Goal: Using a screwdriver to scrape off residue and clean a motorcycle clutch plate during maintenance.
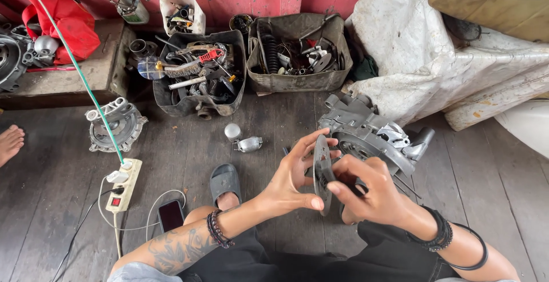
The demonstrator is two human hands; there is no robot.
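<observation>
My left hand [295, 180] and my right hand [369, 189] together hold a dark round metal disc [321, 168] edge-on in front of me. The left palm lies flat against the disc's left face, with the thumb under its lower rim. My right hand grips the disc from the right, with fingers curled over its centre. Just behind the disc, on the wooden floor, rests a grey metal engine casing [372, 133].
Two open bins of tools and parts [200, 76] [297, 53] stand against the red wall. A small silver part [243, 140], a round engine cover [116, 123], a power strip [123, 184], a phone [170, 214] and a sandal [225, 182] lie nearby. Another person's foot [9, 143] shows at left.
</observation>
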